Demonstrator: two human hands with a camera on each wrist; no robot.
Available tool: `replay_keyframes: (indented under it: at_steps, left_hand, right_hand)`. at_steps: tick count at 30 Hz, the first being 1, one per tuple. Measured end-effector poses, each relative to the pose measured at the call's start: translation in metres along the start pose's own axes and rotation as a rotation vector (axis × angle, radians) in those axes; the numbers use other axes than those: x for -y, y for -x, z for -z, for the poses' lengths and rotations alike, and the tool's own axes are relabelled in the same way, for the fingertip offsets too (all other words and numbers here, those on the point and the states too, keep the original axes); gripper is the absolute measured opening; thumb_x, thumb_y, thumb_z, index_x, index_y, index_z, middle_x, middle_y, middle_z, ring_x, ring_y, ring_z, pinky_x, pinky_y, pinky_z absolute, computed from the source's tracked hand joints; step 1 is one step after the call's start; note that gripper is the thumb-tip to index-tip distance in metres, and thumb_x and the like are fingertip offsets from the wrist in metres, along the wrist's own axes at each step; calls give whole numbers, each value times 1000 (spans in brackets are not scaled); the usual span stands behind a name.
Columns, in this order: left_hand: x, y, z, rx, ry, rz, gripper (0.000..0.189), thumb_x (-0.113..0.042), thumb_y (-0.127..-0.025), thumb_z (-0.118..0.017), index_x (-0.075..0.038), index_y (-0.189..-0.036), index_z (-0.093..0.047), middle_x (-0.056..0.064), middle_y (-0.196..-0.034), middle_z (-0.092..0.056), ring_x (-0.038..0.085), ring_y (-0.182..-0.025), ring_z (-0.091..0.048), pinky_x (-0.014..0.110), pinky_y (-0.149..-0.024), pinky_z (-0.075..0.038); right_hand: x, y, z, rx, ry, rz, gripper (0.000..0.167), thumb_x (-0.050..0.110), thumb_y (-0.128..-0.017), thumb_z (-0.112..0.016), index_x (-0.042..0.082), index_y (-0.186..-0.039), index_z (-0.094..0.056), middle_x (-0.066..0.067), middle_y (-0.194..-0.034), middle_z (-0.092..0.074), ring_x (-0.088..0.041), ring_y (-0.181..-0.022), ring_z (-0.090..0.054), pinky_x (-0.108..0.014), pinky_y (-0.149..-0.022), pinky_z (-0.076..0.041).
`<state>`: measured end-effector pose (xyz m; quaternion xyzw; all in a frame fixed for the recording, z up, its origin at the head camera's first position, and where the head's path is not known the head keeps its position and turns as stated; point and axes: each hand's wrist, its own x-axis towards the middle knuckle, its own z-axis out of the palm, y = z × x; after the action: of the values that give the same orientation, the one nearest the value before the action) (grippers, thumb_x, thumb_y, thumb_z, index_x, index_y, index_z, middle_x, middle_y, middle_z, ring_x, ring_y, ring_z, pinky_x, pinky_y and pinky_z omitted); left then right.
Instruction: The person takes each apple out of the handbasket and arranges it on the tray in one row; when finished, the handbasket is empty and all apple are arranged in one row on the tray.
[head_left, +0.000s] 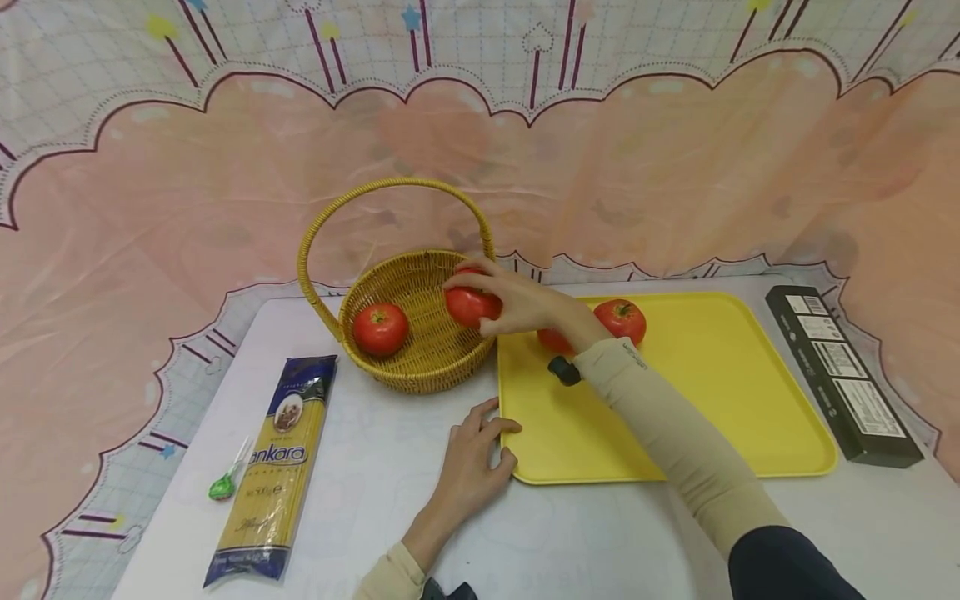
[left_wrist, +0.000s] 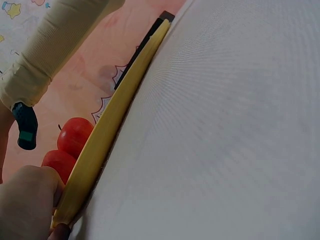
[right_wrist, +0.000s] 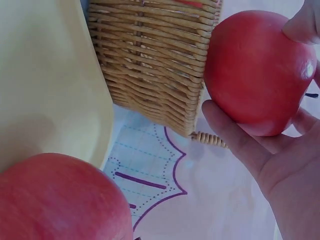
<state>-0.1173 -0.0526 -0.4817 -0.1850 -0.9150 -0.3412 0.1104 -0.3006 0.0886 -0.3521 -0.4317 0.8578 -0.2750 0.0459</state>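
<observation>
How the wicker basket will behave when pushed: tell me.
The basket looks light for its size, being woven wicker. Pushed at its tall arched handle, it might tip. The round red fruit resting inside would likely roll.

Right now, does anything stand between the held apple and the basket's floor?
Nothing visible does. The right hand's fingers hold the apple above the right side of the wicker basket; another apple lies inside, to the left, and the handle arches behind.

The right grip [head_left: 519, 298] curls, arm [head_left: 675, 425] outstretched; the left grip [head_left: 472, 457] pinches.
</observation>
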Motion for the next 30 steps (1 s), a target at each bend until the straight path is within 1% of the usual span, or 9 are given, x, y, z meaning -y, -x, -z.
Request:
replay_keyframes:
  at_steps: [4,6,10,14,17,20,24,30]
  left_hand:
    - [1,0,0,-8,5,-8,27,-12,-76,-61,-23,-100,-67,8,-134,-53,11,-88,-53,30,-78,-32]
    - [1,0,0,-7,4,-10,27,-12,-76,-61,-23,-100,-67,8,-134,-53,12,-91,-54,30,-78,-32]
    - [1,0,-1,4,-1,-4,27,-13,-76,-60,-24,-101,-66,7,-135,-52,12,-94,-55,29,-78,-32]
    - [1,0,-1,7,-6,0,27,-13,-77,-60,-24,-101,-67,7,-135,-52,10,-88,-53,29,-78,-32]
    - [1,-1,0,4,-6,-3,27,-13,-76,-61,-23,-100,-67,7,-135,-52,10,-85,-51,30,-78,-32]
    - [1,-1,1,6,-4,1,27,-13,-76,-61,-23,-100,-67,7,-136,-52,10,-86,-52,30,-78,-32]
    - [1,0,1,10,-8,9,27,-13,-76,-61,-24,-100,-66,7,-135,-52,12,-92,-55,30,-79,-33]
    - [1,0,0,10,-8,8,27,-13,-76,-61,-24,-100,-67,7,-135,-52,12,-89,-54,30,-78,-32]
  right_hand:
    - [1,6,-1,-20,6,-5,65,22,-73,-61,37,-135,-45,1,-148,-26,-24,-126,-41,-43,-95,-43]
    - [1,9,-1,-33,5,-8,64,23,-74,-61,38,-135,-45,2,-149,-26,-24,-126,-40,-44,-96,-42]
    - [2,17,-2,-55,-7,-5,64,24,-75,-61,39,-135,-44,0,-151,-25,-24,-127,-40,-45,-96,-42]
    - [1,22,-2,-77,-24,-8,64,23,-76,-62,39,-134,-44,1,-151,-24,-22,-124,-41,-45,-95,-43]
    - [-1,27,-1,-97,-50,-11,64,19,-75,-64,38,-133,-46,1,-150,-26,-21,-121,-43,-44,-94,-43]
    - [-2,32,0,-113,-64,-10,64,16,-75,-65,36,-133,-47,1,-149,-27,-20,-120,-45,-43,-94,-44]
    - [-1,40,2,-120,-65,-31,62,17,-76,-65,36,-133,-47,2,-149,-26,-20,-122,-43,-43,-95,-44]
    - [0,52,3,-149,-49,-60,62,19,-77,-63,37,-133,-46,-1,-152,-24,-27,-131,-36,-48,-96,-43]
